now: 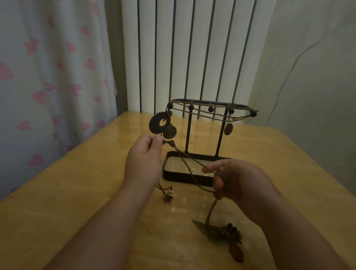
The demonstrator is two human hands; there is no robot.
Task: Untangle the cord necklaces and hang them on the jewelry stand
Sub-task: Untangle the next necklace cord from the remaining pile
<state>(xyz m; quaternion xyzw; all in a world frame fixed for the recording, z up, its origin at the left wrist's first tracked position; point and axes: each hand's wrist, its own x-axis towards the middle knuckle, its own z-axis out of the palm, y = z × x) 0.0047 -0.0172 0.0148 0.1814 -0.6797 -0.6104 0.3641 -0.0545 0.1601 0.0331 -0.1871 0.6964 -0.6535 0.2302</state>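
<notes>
2 hands [144, 155] raised; both pinch cord [187, 157]

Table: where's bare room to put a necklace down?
Bare: the table left of the left hand, out to the curtain; also its right side beside the stand. The stand's tray looks bare too. Crowded: in front of the stand, where the left and right hand hold the cord, with a charm and pendants lying on the table.
</notes>
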